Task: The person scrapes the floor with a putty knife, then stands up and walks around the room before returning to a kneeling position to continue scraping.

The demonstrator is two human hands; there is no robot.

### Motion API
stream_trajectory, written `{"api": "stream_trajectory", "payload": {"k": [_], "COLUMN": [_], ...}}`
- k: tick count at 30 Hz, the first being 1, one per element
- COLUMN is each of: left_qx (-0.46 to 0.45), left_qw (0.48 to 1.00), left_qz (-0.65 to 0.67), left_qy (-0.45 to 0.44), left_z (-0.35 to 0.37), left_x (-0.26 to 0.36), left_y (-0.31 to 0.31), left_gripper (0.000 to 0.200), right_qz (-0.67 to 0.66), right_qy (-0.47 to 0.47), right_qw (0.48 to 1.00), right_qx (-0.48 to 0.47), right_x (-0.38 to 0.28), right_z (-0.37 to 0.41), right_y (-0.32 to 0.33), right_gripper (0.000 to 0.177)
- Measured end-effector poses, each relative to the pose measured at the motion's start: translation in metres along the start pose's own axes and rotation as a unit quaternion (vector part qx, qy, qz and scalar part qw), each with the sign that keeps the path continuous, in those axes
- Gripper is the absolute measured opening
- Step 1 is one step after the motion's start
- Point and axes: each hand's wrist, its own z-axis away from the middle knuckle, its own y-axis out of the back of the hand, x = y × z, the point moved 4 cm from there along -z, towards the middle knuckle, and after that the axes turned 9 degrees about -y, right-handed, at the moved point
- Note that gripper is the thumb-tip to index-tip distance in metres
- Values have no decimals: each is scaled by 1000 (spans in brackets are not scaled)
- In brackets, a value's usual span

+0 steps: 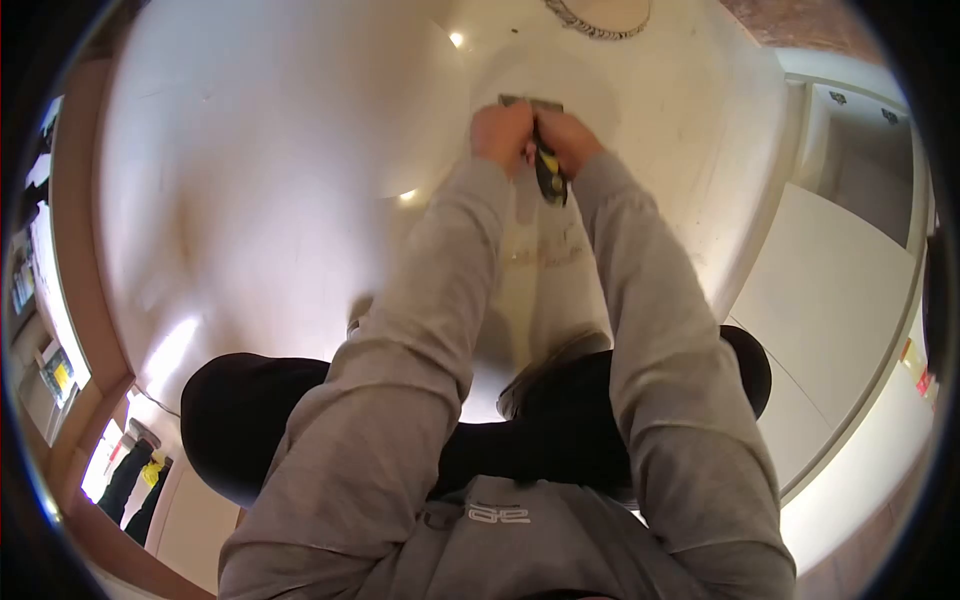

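Both my hands meet at the upper middle of the view, low over the pale, glossy floor [300,150]. My right hand [568,140] is wrapped round a black and yellow handled tool [549,178], whose handle points back toward me. A flat, dark edge of the tool shows just beyond my fingers. My left hand [502,135] is closed beside it, touching the tool near that flat end; its fingertips are partly hidden. Dark marks [562,257] lie on the floor below the hands.
A round, pale thing with a dark, ragged rim [612,12] is at the top. White panels [820,290] and an open compartment [865,165] stand at the right. A wooden frame [80,220] runs along the left. Another person's dark-clad legs [130,478] show at the lower left.
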Motion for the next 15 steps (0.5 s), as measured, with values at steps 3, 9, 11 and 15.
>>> {"api": "stream_trajectory", "payload": {"k": [3, 9, 11, 15], "left_qx": [32, -13, 2, -19], "left_qw": [968, 992, 999, 991], "left_qz": [-234, 52, -16, 109], "left_qy": [-86, 114, 41, 70], "left_z": [-11, -14, -26, -24], "left_x": [-25, 16, -4, 42], "left_y": [3, -22, -34, -46], "left_gripper": [28, 29, 29, 29], "right_qz": [207, -45, -130, -66], "right_qy": [254, 19, -23, -35], "right_qw": [945, 999, 990, 997], "right_qx": [25, 25, 47, 11], "right_x": [61, 3, 0, -19], "right_z": [-57, 11, 18, 3], "right_y": [30, 18, 23, 52], "right_gripper": [27, 23, 21, 23]}}
